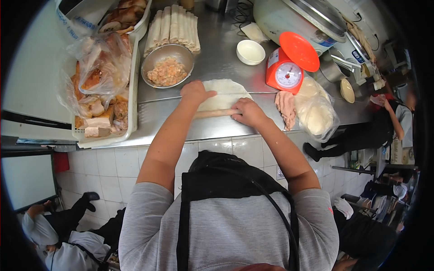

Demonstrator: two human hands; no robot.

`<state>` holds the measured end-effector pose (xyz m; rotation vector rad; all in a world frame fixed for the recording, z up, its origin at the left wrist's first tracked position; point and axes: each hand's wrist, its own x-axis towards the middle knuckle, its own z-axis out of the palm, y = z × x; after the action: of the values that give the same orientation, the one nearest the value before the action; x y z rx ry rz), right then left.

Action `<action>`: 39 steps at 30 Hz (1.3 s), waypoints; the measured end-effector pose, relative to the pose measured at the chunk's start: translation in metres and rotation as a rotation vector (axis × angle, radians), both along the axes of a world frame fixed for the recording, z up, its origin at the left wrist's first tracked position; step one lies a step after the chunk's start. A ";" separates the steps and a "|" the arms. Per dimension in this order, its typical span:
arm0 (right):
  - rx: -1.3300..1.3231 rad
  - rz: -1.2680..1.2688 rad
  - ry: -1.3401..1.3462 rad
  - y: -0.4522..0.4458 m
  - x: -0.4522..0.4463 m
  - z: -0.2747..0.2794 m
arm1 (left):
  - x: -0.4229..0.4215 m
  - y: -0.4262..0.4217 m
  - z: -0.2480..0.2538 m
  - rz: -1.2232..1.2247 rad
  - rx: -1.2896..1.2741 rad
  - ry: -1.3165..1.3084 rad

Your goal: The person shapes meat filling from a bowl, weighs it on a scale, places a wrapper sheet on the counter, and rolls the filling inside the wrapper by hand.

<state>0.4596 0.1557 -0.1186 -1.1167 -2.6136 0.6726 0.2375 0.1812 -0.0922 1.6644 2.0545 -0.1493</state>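
Observation:
A thin, pale dough sheet [226, 90] lies flat on the steel counter in front of me. Along its near edge runs a slim, tan rolling pin [216, 113], its left end partly behind my left forearm. My left hand [195, 92] is at the sheet's left edge, thumb over the dough and the other fingers curled, partly hidden. At the pin's right end, my right hand [247, 112] is closed over it. Just beyond my left hand sits a metal bowl [149, 67] of pinkish, chopped filling [167, 73].
Long white dough rolls [172, 27] are stacked behind the bowl. A white crate [134, 90] of meat stands left. To the right are a red scale [275, 72], a pink cloth [285, 108], bagged dough [316, 113] and a white bowl [251, 53]. Other people stand around the room.

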 end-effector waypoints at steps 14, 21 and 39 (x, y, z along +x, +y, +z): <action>0.030 -0.029 -0.014 0.009 0.031 0.011 | 0.001 0.000 -0.009 0.026 0.044 0.037; -0.090 -0.056 -0.083 0.009 0.033 0.009 | 0.015 0.006 0.019 0.032 -0.040 0.033; -0.052 0.006 -0.016 0.001 -0.002 0.004 | 0.038 0.035 -0.028 -0.193 0.097 -0.101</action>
<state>0.4580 0.1567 -0.1146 -1.1334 -2.6278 0.7406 0.2757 0.2161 -0.1202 1.8888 1.8526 -0.0290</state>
